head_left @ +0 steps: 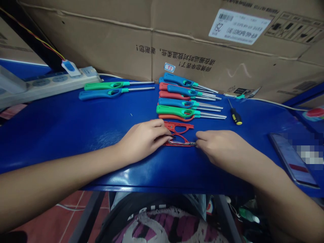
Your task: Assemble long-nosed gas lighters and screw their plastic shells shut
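Note:
Two red lighter casing halves lie on the blue table before me. The upper casing half (180,127) is bare inside, with an oval trigger opening. In the lower casing half (186,138) run thin wires (178,143) that lead to a small grey end piece (192,143). My left hand (145,136) is closed over the left ends of the halves, thumb and fingertips pinching at the lower one; a small dark part shows by the fingertips. My right hand (220,145) pinches the grey end piece at the right, its fingertips partly hidden.
Several assembled long lighters (174,109) lie stacked behind the halves. A green lighter (106,86) and a blue lighter (101,94) lie further left, by a power strip (48,82). A screwdriver (236,116) and a phone (293,160) are at right. A cardboard box (113,37) stands behind.

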The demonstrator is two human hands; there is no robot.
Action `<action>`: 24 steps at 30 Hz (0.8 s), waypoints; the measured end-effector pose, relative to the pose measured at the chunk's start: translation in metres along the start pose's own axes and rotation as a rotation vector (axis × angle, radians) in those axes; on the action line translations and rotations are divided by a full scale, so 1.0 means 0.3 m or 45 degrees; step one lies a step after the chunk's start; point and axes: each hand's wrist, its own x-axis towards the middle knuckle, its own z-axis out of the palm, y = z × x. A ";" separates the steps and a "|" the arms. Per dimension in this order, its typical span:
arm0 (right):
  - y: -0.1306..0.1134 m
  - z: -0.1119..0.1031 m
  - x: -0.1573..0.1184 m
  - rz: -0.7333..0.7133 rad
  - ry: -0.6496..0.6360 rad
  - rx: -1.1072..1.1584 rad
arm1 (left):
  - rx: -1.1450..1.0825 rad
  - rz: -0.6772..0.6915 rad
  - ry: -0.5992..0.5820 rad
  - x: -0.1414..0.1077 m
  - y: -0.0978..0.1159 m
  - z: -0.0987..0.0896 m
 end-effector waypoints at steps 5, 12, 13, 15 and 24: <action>-0.001 -0.002 0.007 -0.002 -0.027 0.031 | -0.001 -0.033 -0.019 0.001 0.000 -0.004; -0.014 0.004 -0.001 0.010 -0.086 0.046 | 0.011 -0.022 -0.015 -0.002 -0.001 -0.003; -0.013 0.006 -0.004 0.016 -0.078 0.063 | 0.013 -0.019 -0.013 -0.003 -0.002 -0.003; -0.008 0.011 -0.007 0.049 -0.059 0.150 | 0.015 -0.016 -0.003 -0.003 -0.004 -0.003; 0.010 0.054 0.040 0.072 0.180 0.651 | -0.001 -0.043 0.000 -0.003 -0.007 -0.004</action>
